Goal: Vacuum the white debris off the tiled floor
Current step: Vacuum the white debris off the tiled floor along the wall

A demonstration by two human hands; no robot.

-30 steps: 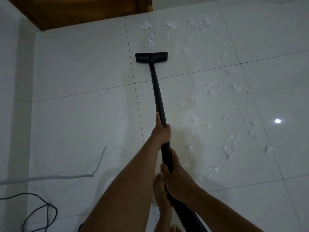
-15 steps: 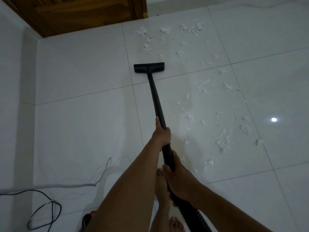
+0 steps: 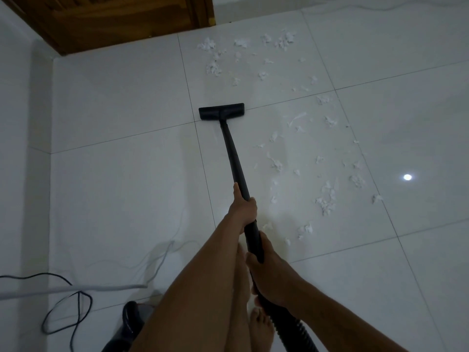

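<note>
Head camera looked down as we held the black vacuum wand (image 3: 234, 158) with both hands. Our left hand (image 3: 242, 208) was wrapped round the tube higher up, its thumb lying along it. Our right hand (image 3: 269, 273) clutched the tube lower down, just above the ribbed hose (image 3: 294, 329). The flat nozzle (image 3: 221, 111) sat on the tiled floor (image 3: 114, 186) beside a crossing of grout lines, well ahead of us. White debris (image 3: 326, 199) lay scattered to the right of the wand, from near our hands out past the nozzle toward the wooden door (image 3: 114, 19); the nearest bits lay apart from the nozzle. A bare foot (image 3: 261, 326) showed beneath our arms. At lower left a black cable (image 3: 76, 313) looped beside a pale cord (image 3: 76, 289), and a dark glossy object (image 3: 132, 323) lay partly hidden by our left forearm. A bright spot of light (image 3: 407, 177) reflected off the tiles at right.
</note>
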